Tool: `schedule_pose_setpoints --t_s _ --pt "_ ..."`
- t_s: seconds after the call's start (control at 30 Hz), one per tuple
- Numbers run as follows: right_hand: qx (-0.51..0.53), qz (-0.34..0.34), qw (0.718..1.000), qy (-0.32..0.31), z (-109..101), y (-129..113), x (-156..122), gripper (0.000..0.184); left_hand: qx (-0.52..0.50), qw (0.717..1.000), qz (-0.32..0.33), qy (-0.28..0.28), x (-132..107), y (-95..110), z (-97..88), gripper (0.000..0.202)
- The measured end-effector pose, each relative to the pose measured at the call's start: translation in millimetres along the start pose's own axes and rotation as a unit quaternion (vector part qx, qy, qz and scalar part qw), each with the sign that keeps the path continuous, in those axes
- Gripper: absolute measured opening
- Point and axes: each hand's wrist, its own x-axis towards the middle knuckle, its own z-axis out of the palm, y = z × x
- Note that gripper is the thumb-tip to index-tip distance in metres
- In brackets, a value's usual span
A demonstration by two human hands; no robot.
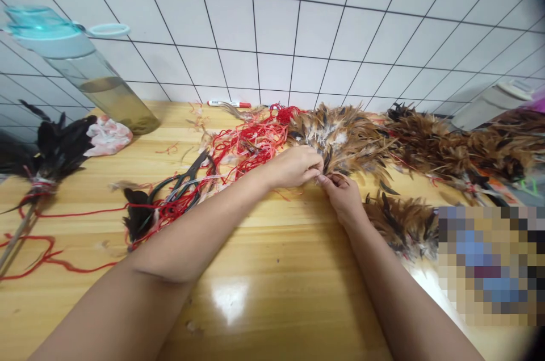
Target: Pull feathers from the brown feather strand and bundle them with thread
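Observation:
My left hand (300, 167) and my right hand (344, 197) meet at the fingertips just in front of a pile of brown feathers (353, 137). The right hand is closed in a pinch, and a thin brown feather (342, 178) shows along its fingers. The left hand is closed too, its thumb and fingers pressed together; what lies between them is hidden. Left of the hands, red string (251, 148) is heaped in a tangle mixed with loose feather bits. Black-handled scissors (181, 182) rest on this tangle, partly behind my left forearm.
A tilted-looking bottle (114, 94) with a blue lid stands at the left, beside crumpled plastic (109, 135). Black feathers (63, 142) are tied to a stick (19, 236). More brown feathers (460, 145) lie at the right. A red marker (230, 104) lies by the tiled wall.

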Motion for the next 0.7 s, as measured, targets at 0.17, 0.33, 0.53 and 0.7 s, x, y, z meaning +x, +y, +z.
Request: schedule_pose_setpoints --t_s 0.17,0.33,0.53,0.7 --pt "0.055 0.039 0.998 -0.010 -0.3 -9.6 -2.3 0.032 -0.048 0.994 -0.051 0.084 0.3 -4.9 -0.3 0.015" --pt "0.128 0.059 0.990 0.013 -4.7 -11.3 -1.8 0.037 -0.052 0.963 -0.186 0.188 -1.3 -17.1 -3.5 0.018" --pt "0.170 0.074 0.982 0.038 -7.3 -9.5 0.1 0.036 -0.147 0.963 -0.209 0.081 -2.9 -13.9 -14.2 0.015" --pt "0.158 0.072 0.984 0.040 -5.0 -10.8 -1.6 0.037 -0.242 0.945 -0.192 -0.110 -3.9 -11.8 -13.8 0.024"
